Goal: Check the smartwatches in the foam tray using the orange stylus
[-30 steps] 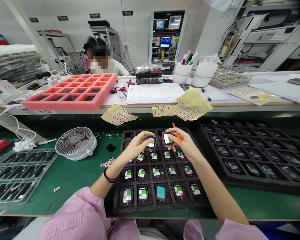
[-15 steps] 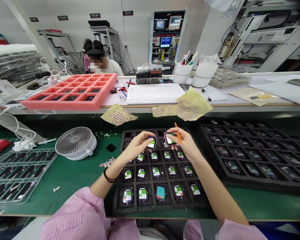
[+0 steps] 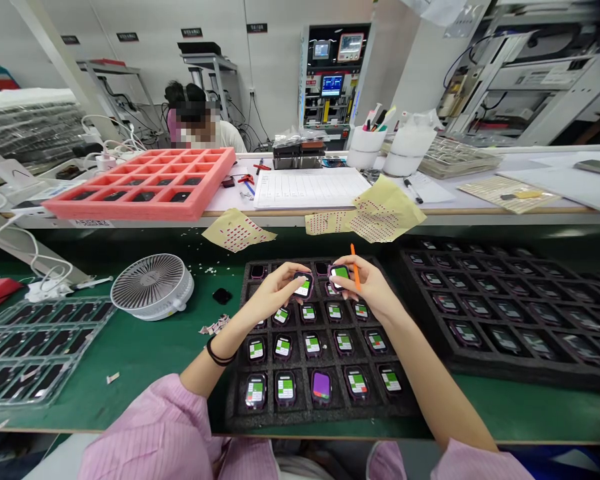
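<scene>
My left hand (image 3: 281, 285) is closed on a smartwatch body (image 3: 304, 285) with a green and white lit screen, thumb on its face. A second smartwatch body (image 3: 339, 275), lit the same way, is pinched in my right hand (image 3: 367, 285). An orange pen-like stick (image 3: 355, 267) stands upright between the fingers of that hand. Both hands are over the far part of a black foam tray (image 3: 300, 417). Its compartments hold several smartwatch bodies, mostly with green and white screens. In the front row, one watch (image 3: 322, 387) shows a purple screen. My hands hide some far compartments.
Another black foam tray (image 3: 445, 343) of watches lies right. Left are a white fan (image 3: 153, 287), a clear plastic tray (image 3: 70, 360) and a black watch-like piece (image 3: 222, 295). Behind, a shelf holds a pink foam tray (image 3: 180, 208) and papers (image 3: 310, 190). A person (image 3: 230, 137) sits beyond.
The front-row watch's screen went from teal to purple. My right thumb has shifted lower on its watch, and the orange stick is more upright. My left hand looks unmoved.
</scene>
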